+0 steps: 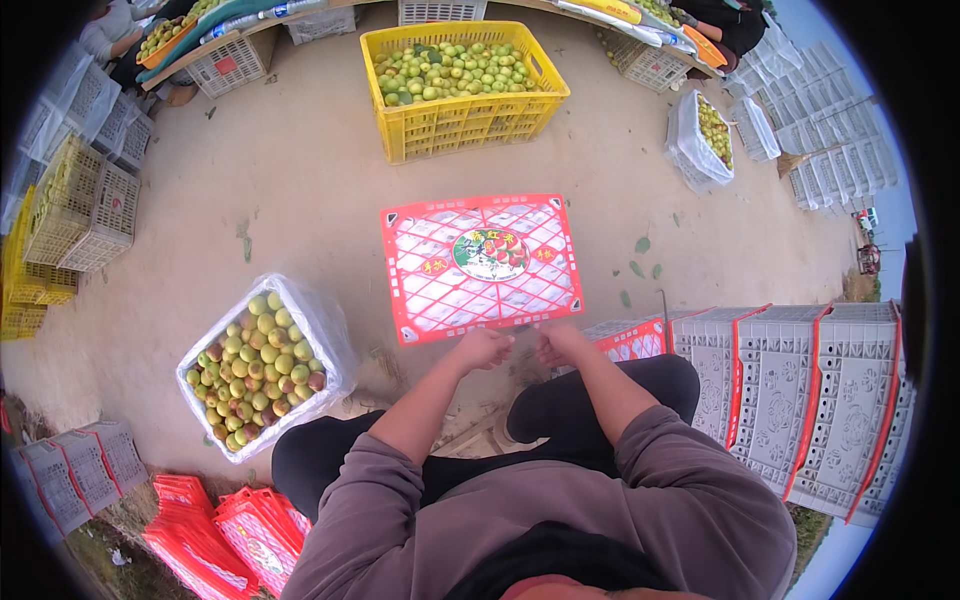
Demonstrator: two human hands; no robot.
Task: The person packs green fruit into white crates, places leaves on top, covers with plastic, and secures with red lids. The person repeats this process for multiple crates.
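In front of me is a crate closed with a red plastic lattice lid [484,319], which bears a printed oval fruit label with writing. White plastic shows through the lattice. My left hand [484,351] is at the lid's near edge, its fingers curled. Just to its right, my right hand [559,345] is also curled by the same edge, a small gap between the two. Whether either hand pinches the rim or something thin cannot be made out. Left of my knee stands a crate lined with clear plastic film [330,337], full of green and reddish-brown jujubes [259,360].
A yellow crate [472,124] of green fruit stands beyond the lidded one. Grey crates with red lids [780,405] are stacked at my right. Red lids [255,536] lie in piles at lower left. A film-lined crate [694,154] stands far right. Other people work at the far table.
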